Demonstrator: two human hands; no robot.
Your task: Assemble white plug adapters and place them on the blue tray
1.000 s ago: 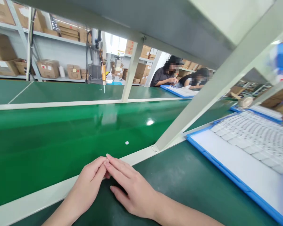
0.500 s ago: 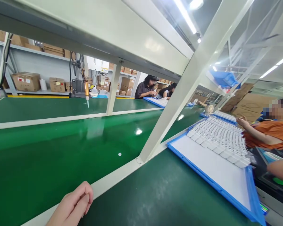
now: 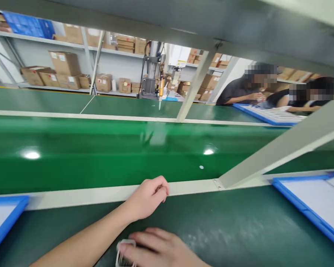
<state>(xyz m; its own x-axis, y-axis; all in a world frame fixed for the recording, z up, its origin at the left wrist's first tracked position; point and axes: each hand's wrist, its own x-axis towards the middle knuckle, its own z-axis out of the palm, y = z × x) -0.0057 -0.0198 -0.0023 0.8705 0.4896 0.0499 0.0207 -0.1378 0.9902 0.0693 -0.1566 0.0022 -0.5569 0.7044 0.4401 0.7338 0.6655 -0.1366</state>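
My left hand [image 3: 149, 196] rests as a loose fist on the dark green bench [image 3: 225, 226], its knuckles against the pale rail [image 3: 80, 196] that borders the conveyor belt [image 3: 100, 155]. Its fingers are curled with nothing visible in them. Nearer to me, at the bottom edge, my right hand [image 3: 158, 250] lies flat on the bench with its fingertips on a small white, ring-like part [image 3: 124, 254]. Much of that part is hidden under the fingers and cut off by the frame edge.
Blue-rimmed white trays sit at the right [image 3: 314, 202] and at the far left [image 3: 2, 218]. A slanted grey frame post [image 3: 281, 152] rises from the rail. A white dot [image 3: 201, 167] lies on the belt. Two people [image 3: 247, 91] work at a tray across the belt, before shelves of cartons [image 3: 64, 70].
The view swung up and right, then back down and left. My right hand left the view, then returned low on the bench over a small white part. My left hand curled into a fist.
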